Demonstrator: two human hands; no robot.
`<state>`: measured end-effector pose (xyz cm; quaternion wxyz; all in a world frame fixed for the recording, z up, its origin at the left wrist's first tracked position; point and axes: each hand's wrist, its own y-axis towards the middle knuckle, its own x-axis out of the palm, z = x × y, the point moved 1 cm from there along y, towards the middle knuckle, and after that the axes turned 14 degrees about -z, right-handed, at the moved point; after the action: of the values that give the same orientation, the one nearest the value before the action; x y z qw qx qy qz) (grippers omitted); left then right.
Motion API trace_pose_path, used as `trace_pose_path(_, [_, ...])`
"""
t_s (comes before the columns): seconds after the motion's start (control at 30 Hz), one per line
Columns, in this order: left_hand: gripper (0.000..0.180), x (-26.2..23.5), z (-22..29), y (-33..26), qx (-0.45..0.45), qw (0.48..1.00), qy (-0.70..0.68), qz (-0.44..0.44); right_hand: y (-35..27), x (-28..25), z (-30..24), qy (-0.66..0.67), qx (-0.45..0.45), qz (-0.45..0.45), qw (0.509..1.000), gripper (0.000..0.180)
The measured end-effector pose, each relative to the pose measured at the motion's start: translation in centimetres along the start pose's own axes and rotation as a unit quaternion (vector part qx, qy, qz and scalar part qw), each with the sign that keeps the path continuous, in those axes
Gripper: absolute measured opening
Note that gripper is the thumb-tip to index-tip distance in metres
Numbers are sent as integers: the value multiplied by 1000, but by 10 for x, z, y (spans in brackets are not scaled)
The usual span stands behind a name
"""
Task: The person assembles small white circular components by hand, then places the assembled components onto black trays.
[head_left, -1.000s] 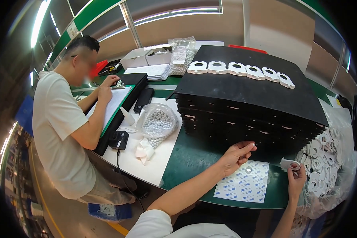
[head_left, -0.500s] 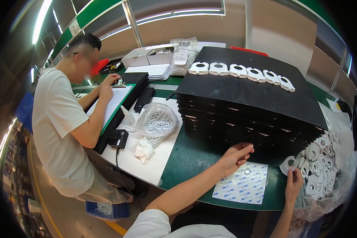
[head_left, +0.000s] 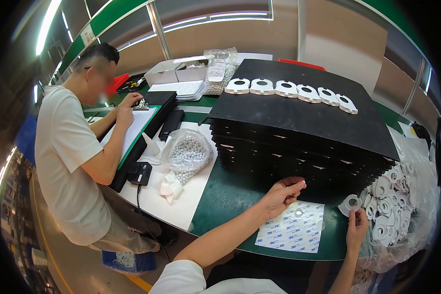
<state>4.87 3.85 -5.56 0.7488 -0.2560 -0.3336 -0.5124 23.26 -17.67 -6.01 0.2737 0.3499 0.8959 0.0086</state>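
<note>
Head: open bench (head_left: 225, 201) flanks left edge of white part (head_left: 344, 208) in right hand (head_left: 356, 227).

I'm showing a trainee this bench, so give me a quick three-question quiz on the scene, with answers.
1. Count: how many white parts sit in a row on the black stack?

2. True or false: the right hand holds a holed white part.

3. Choose: which of these is to the right of the patterned sheet?
A) the clipboard
B) the clear bag of loose white pieces
C) the bag of small round beads

Key: 1. Six. 2. True. 3. B.
</note>
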Motion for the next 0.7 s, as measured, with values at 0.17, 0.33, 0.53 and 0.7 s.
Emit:
trace_pose_path(0.17, [14,-2,-1,0,-2,1000,-23,-6,-1,-2,2,-15,-2,-3,1000,10])
trace_pose_path(0.33, [14,-1,0,1,5,1000,-28,-10,0,-1,2,1,-9,4,1000,10])
trace_pose_path(0.53, [15,1,0,0,4,1000,-18,-23,0,-2,4,4,-9,-2,1000,11])
trace_pose_path(0.7, [15,0,0,1,1,1000,-15,-21,0,-2,7,8,-21,-1,1000,11])
